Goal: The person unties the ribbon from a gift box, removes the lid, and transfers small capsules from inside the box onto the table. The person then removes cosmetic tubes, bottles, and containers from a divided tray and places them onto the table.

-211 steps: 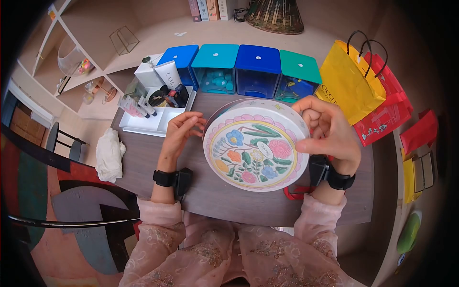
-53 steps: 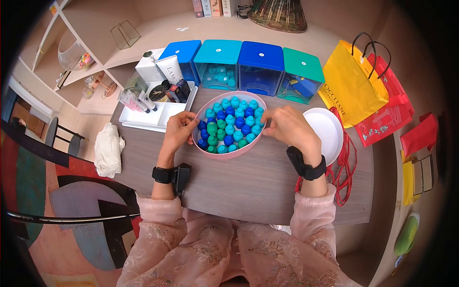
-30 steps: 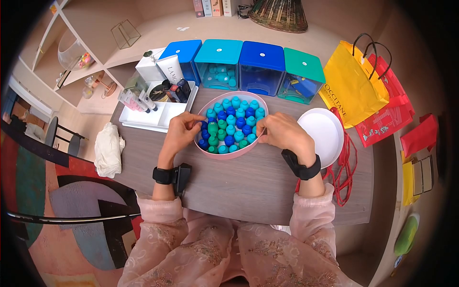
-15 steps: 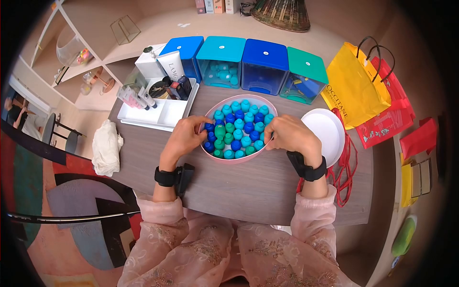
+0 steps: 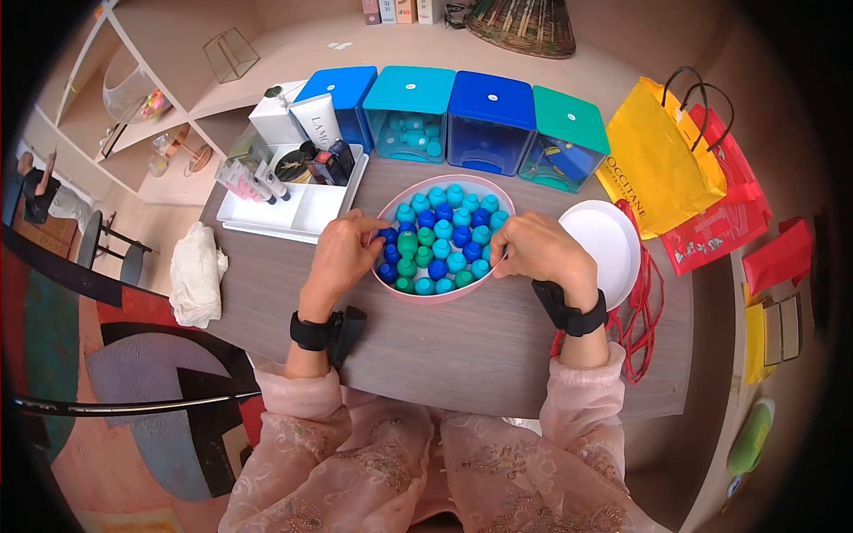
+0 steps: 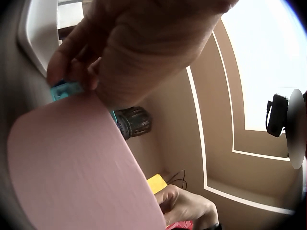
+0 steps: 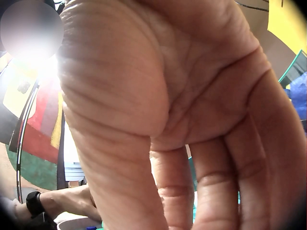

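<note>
A round pink box (image 5: 419, 297), full of small blue, turquoise and green capsules (image 5: 442, 250), stands in the middle of the table. My left hand (image 5: 344, 259) pinches its left rim, fingertips over the edge. On the opposite side my right hand (image 5: 549, 255) grips the right rim between thumb and fingers. In the left wrist view the pink wall (image 6: 81, 167) fills the lower left, below my left hand (image 6: 139, 48). My right hand (image 7: 182, 96) covers most of the right wrist view. A white round lid (image 5: 601, 253) lies to the right of the box.
Four lidded boxes, such as the dark blue one (image 5: 490, 124), line the back. A white tray (image 5: 271, 218) of cosmetics and a white cloth (image 5: 197, 275) are at the left. Red ribbon (image 5: 641, 329), a yellow bag (image 5: 662, 169) and a red bag (image 5: 718, 222) are at the right.
Seven seconds ago a flower-painted round face was held up over the table. Now the box stands uncovered, with both hands at its rim. Over the last second it has shifted slightly right in view.
</note>
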A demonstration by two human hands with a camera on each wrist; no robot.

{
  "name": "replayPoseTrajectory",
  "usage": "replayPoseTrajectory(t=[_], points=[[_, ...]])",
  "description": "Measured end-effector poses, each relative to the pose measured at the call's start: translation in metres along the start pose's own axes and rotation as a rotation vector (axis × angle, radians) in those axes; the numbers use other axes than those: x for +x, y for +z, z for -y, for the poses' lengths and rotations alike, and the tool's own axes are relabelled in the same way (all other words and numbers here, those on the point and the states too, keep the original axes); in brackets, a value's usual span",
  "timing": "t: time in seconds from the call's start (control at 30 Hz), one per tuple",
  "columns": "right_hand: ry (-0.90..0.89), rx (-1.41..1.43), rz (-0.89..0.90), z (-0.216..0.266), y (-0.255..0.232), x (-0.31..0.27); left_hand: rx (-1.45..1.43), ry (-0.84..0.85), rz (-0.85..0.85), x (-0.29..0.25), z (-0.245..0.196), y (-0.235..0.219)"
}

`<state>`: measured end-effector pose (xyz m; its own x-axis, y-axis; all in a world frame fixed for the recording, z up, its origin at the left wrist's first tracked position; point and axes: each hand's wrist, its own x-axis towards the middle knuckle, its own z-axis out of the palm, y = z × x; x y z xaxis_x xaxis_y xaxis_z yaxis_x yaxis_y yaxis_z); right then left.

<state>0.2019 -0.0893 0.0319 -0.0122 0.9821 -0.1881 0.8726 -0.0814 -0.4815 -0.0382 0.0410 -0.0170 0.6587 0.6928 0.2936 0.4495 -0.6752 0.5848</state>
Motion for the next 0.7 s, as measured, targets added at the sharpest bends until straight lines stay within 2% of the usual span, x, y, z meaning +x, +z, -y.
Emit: replayPoseTrajectory(t=[0.2, 0.33, 0.43, 0.5, 0.53, 0.6, 0.63, 0.7], points=[[0.009, -0.014, 0.011, 0.003, -0.001, 0.0, -0.016, 0.065, 0.002, 0.0, 0.002, -0.001], [0.005, -0.017, 0.008, 0.002, -0.002, -0.001, -0.046, 0.047, 0.004, 0.001, 0.002, -0.002], [0.0, -0.014, 0.002, 0.002, -0.001, -0.001, -0.178, 0.025, -0.047, 0.002, 0.002, -0.002], [0.0, -0.02, 0.002, 0.001, -0.001, -0.001, -0.413, -0.086, -0.134, 0.004, 0.01, 0.002], [0.0, -0.026, 0.004, 0.001, -0.001, -0.001, -0.412, -0.086, -0.134, 0.004, 0.01, 0.001], [-0.003, -0.024, -0.001, 0.001, 0.0, 0.0, -0.546, -0.19, -0.264, 0.006, 0.008, -0.001], [-0.005, -0.022, -0.003, 0.0, 0.0, 0.0, -0.545, -0.189, -0.263, 0.006, 0.01, -0.001], [-0.009, -0.023, -0.005, 0.0, 0.0, 0.0, -0.519, -0.17, -0.383, 0.008, 0.019, -0.001]])
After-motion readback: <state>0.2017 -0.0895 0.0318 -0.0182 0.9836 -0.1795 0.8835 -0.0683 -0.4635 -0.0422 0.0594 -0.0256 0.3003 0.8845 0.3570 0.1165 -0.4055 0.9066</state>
